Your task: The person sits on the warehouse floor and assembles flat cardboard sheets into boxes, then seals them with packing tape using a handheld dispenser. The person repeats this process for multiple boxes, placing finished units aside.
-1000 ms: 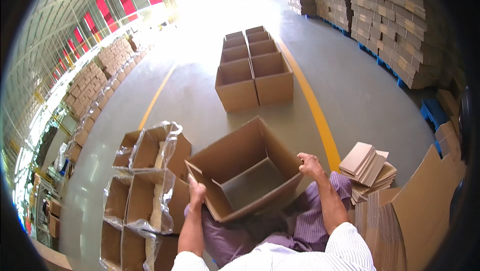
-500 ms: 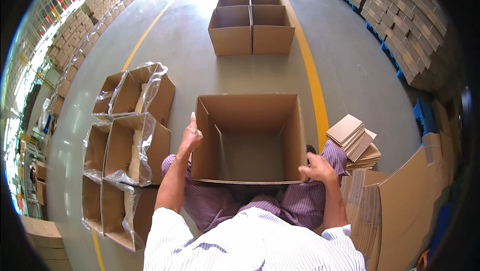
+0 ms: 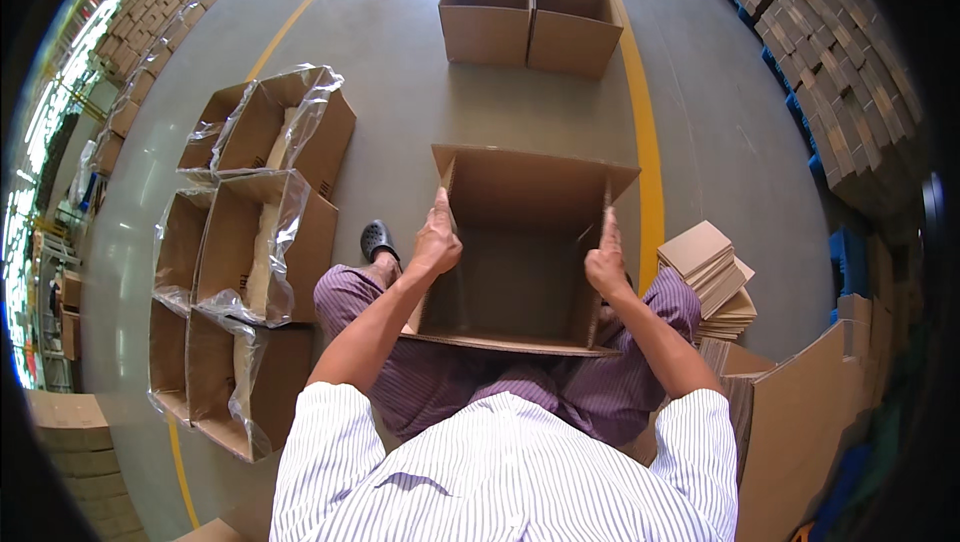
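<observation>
**Head view: open carton held on the lap, flaps being set**

Head view shows a seated person with a brown cardboard carton (image 3: 520,262) resting on the lap, its mouth turned up and away from the body. Left hand (image 3: 436,245) presses against the carton's left wall near the rim, fingers extended upward along the edge; the grip is a flat press, not a closed clasp. Right hand (image 3: 606,260) does the same on the right wall, index finger raised along the edge. Both hands touch the carton; neither holds anything else.

To the person's left, on the floor (image 3: 400,112), stand several cartons lined with clear plastic bags (image 3: 260,212). Ahead, a block of unlined open cartons (image 3: 530,17) sits beside a yellow floor line (image 3: 648,172). A stack of flat cardboard sheets (image 3: 710,277) lies just beside the right knee.

Judgement: the carton appears to be at the squaring or flap-folding stage. A further move would call for even pressure from both sides so the walls stay square, and care that the carton does not slide off the knees.
</observation>
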{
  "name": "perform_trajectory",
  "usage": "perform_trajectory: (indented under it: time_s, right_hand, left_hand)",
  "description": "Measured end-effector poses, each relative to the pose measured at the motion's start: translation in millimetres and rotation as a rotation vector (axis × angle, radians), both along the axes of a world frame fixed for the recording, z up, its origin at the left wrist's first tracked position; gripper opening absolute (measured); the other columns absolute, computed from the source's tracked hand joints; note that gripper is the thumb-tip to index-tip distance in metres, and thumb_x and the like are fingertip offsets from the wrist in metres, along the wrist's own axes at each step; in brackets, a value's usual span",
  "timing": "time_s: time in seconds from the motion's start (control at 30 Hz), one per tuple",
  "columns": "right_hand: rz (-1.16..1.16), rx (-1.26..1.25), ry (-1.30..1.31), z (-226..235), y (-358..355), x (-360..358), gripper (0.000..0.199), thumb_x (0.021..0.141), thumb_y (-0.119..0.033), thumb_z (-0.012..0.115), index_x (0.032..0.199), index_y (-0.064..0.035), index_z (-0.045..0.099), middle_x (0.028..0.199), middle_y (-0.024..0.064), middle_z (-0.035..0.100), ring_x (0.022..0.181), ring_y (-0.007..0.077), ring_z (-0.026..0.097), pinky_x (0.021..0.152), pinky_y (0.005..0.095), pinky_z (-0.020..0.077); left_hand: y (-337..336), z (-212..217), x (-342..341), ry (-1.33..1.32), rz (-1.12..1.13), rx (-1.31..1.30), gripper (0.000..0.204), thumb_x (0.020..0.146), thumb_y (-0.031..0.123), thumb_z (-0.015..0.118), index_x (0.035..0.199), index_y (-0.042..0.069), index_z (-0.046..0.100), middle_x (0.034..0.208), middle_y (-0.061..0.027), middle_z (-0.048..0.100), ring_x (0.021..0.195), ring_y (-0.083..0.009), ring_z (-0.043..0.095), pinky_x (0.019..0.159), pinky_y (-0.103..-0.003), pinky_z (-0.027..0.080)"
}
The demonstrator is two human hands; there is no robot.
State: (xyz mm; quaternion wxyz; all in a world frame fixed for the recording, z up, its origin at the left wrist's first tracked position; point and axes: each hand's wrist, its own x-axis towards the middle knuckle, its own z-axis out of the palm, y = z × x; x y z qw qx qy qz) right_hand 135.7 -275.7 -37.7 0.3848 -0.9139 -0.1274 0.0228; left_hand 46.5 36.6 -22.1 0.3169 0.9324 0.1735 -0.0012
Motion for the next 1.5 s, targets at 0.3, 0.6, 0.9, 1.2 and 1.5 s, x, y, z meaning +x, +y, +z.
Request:
perform_trajectory:
  time_s: [0.3, 0.6, 0.9, 1.2, 1.5]
  right_hand:
    - [0.488, -0.599, 0.039, -38.2, 55.6, -30.1, 0.088, 0.085, -0.041, 0.064, 0.154, -0.0122, 0.018, 0.158, 0.0219, 0.015, 0.144, 0.0480, 0.012, 0.114, 0.0592, 0.0191]
    - [0.795, -0.634, -0.085, -60.6, 61.3, -11.1, 0.089, 0.083, -0.064, 0.057, 0.154, -0.0204, 0.024, 0.161, 0.0139, 0.014, 0.145, 0.0437, 0.014, 0.111, 0.0622, 0.0232]
    - [0.911, -0.776, -0.080, -49.3, 90.9, -16.1, 0.086, 0.084, -0.066, 0.055, 0.154, -0.0324, 0.018, 0.160, 0.0166, 0.016, 0.142, 0.0439, 0.024, 0.103, 0.0701, 0.0263]
    - [0.953, -0.716, 0.055, -38.1, 89.0, -6.0, 0.080, 0.085, -0.064, 0.056, 0.153, -0.0328, 0.025, 0.153, 0.0205, 0.031, 0.137, 0.0425, 0.036, 0.104, 0.0667, 0.0292]
    - [0.977, -0.171, 0.382, -42.1, 96.9, 36.5, 0.039, 0.091, -0.024, 0.059, 0.128, -0.0113, 0.059, 0.134, 0.0220, 0.051, 0.119, 0.0411, 0.053, 0.102, 0.0413, 0.0432]
  left_hand:
    - [-53.5, -60.3, 35.4, 0.741, -0.293, 0.171, 0.108, 0.080, 0.045, 0.069, 0.156, 0.024, -0.005, 0.158, -0.0253, -0.017, 0.148, -0.0415, -0.006, 0.116, -0.053, 0.017]
    - [15.5, -135.1, 13.7, 0.390, -0.668, 0.500, 0.089, 0.076, 0.033, 0.070, 0.150, 0.011, 0.027, 0.157, -0.0253, 0.019, 0.145, -0.0376, 0.020, 0.120, -0.043, 0.018]
    - [8.2, -91.8, -10.1, 0.214, -0.574, 0.324, 0.069, 0.077, 0.023, 0.072, 0.138, 0.003, 0.046, 0.129, -0.0240, 0.056, 0.123, -0.0382, 0.051, 0.100, -0.043, 0.046]
    - [-99.7, 49.7, -116.5, -0.194, -0.463, 0.239, 0.041, 0.094, 0.041, 0.054, 0.111, 0.006, 0.064, 0.097, -0.0142, 0.067, 0.097, -0.0313, 0.063, 0.091, -0.048, 0.046]
    - [-77.0, -6.2, -10.6, -0.045, -0.307, 0.098, 0.034, 0.097, 0.037, 0.046, 0.105, 0.011, 0.067, 0.102, -0.0130, 0.068, 0.098, -0.0327, 0.063, 0.085, -0.044, 0.050]
